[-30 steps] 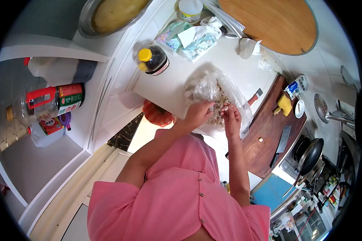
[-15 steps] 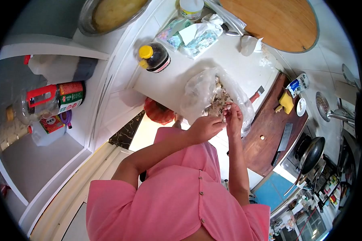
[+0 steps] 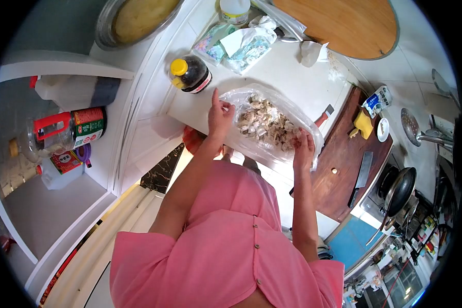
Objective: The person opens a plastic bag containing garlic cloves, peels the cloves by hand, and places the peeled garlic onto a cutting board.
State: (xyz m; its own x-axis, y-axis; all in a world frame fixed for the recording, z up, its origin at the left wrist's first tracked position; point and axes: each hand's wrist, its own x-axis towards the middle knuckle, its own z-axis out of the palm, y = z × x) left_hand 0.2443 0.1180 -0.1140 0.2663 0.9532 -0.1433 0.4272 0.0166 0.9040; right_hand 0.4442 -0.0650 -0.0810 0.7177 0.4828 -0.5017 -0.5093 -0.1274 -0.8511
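A clear plastic bag (image 3: 287,105) lies spread on the white counter, with a heap of garlic cloves and papery skins (image 3: 264,120) inside. My left hand (image 3: 220,117) is at the bag's left edge, index finger stretched out and the others loosely bent; no object shows in it. At the bag's right side, my right hand (image 3: 304,148) has its fingertips pinched together over the heap. A small pale piece, apparently a garlic clove, sits between them, mostly hidden by the fingers. One pale clove (image 3: 334,171) rests on the brown cutting board (image 3: 326,192).
A cleaver (image 3: 363,172), a yellow cloth (image 3: 363,127) and a small white dish (image 3: 383,130) lie on the board. A red-handled tool (image 3: 323,116) is beside the bag. A yellow-capped bottle (image 3: 192,74) and tissue packs (image 3: 246,49) stand farther back.
My hands were together at the bag's near edge. Now the left has moved away to the left, the right stays at the bag's right side, and the bag is spread wider.
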